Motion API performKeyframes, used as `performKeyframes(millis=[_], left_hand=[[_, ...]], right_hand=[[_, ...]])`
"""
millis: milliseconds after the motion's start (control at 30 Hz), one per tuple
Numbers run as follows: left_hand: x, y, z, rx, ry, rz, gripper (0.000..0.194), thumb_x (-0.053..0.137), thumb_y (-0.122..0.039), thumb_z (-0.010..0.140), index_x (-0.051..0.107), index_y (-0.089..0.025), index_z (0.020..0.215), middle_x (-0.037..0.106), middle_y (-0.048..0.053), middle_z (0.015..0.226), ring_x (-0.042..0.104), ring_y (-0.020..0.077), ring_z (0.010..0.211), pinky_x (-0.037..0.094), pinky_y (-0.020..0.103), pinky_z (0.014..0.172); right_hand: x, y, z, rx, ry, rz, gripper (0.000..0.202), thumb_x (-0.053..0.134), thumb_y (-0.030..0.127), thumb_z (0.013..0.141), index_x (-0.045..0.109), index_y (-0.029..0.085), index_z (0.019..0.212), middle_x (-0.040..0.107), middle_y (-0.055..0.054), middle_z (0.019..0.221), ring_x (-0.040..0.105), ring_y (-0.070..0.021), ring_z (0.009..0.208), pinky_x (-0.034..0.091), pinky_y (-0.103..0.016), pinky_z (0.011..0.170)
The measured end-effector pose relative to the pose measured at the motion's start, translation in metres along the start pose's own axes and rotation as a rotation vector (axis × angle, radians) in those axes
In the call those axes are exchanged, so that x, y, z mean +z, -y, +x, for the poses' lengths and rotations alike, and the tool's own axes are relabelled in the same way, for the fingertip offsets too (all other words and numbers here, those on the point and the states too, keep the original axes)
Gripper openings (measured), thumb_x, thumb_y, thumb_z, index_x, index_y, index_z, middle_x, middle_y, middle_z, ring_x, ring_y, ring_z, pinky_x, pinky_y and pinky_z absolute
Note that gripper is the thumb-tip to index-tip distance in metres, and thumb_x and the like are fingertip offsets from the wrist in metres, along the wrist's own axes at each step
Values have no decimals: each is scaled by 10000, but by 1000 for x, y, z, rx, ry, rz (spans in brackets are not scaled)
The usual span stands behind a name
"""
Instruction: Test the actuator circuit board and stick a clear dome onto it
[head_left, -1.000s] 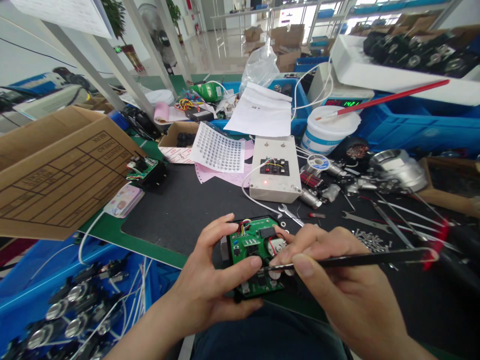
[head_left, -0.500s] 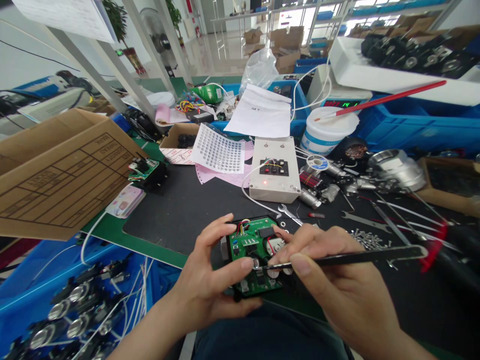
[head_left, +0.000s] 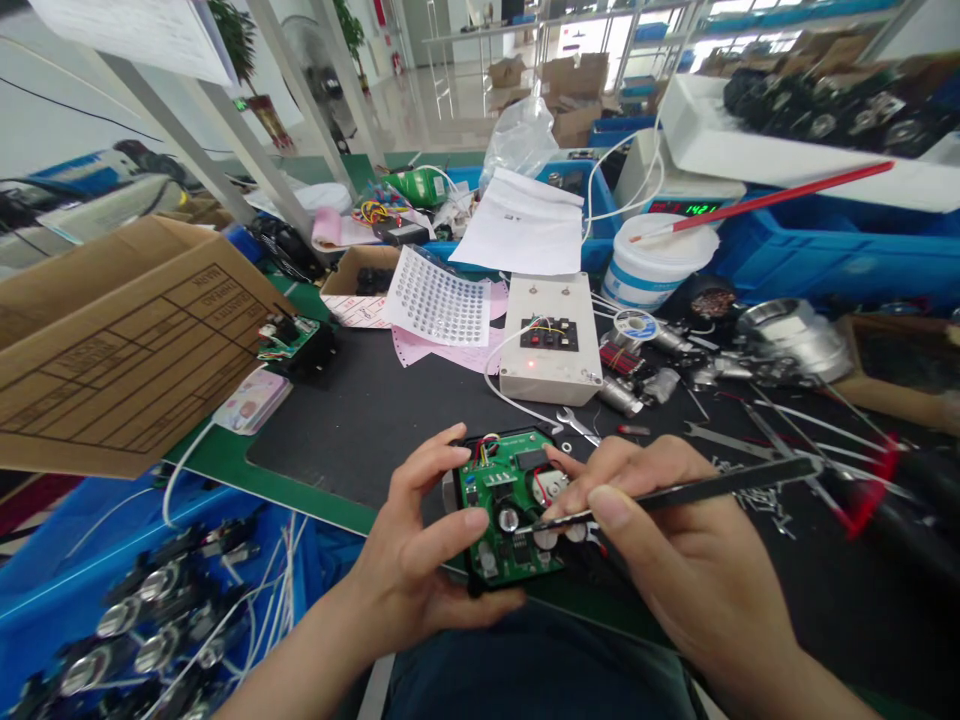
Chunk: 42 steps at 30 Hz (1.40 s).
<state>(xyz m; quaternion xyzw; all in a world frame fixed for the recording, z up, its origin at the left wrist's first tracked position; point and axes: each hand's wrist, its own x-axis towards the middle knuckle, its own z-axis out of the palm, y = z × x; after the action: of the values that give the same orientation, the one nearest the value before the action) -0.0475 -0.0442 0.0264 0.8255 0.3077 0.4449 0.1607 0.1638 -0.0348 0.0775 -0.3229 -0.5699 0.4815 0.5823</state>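
A green circuit board in a black housing sits tilted in front of me, near the bench's front edge. My left hand grips its left side, with fingers along the top edge and the thumb over the board. Pinched in my right hand is a pair of black tweezers, its thin tip pointing left over the board. The tip is close to a round capacitor; whether it touches anything there I cannot tell. Part of the board's right side is hidden by my right fingers.
A grey box with a lit red light stands behind the board. Loose screws, wrenches and metal fittings lie to the right. A cardboard box and a blue bin of parts are on the left.
The tweezers' tip has lifted slightly and shifted right from the capacitor. My left thumb has drawn back to the left, uncovering the capacitor.
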Motion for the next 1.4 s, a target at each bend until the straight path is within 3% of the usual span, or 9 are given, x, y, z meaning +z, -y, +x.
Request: performKeyframes(millis=[733, 900, 1067, 1267, 1400], left_hand=[[-1, -1, 1, -23, 8, 28, 819, 815, -283, 692, 354, -286, 1368, 341, 131, 1373, 368, 387, 1323, 461, 625, 990], [-5, -4, 5, -18, 87, 111, 694, 795, -252, 716, 427, -303, 1302, 287, 123, 1378, 316, 395, 1349, 437, 639, 1004], [-9, -8, 7, -5, 140, 202, 481, 777, -281, 738, 545, -275, 1160, 321, 113, 1301, 297, 409, 1353, 435, 650, 993], [-3, -7, 0, 11, 77, 129, 765, 783, -228, 735, 367, -333, 1369, 272, 124, 1348, 290, 437, 1358, 432, 696, 972], [-3, -9, 2, 30, 117, 178, 578, 778, -237, 739, 483, -273, 1234, 263, 128, 1347, 266, 438, 1370, 418, 708, 984]], right_hand=[[-4, 4, 8, -33, 67, -230, 149, 564, 187, 949, 587, 239, 812, 653, 20, 687, 670, -124, 677, 568, -312, 910], [-9, -10, 7, 117, 45, 134, 114, 576, 222, 958, 584, 238, 845, 645, 29, 739, 665, -118, 703, 519, -376, 981], [-15, -19, 4, 333, -24, 504, 124, 609, 255, 946, 563, 248, 831, 609, 59, 775, 651, -91, 719, 496, -343, 1002], [-15, -16, 2, 378, -46, 556, 149, 622, 260, 936, 576, 231, 798, 607, 47, 770, 646, -87, 717, 506, -311, 976], [-12, -15, 0, 320, -60, 521, 151, 638, 262, 928, 574, 231, 794, 625, 47, 756, 658, -89, 707, 519, -300, 952]])
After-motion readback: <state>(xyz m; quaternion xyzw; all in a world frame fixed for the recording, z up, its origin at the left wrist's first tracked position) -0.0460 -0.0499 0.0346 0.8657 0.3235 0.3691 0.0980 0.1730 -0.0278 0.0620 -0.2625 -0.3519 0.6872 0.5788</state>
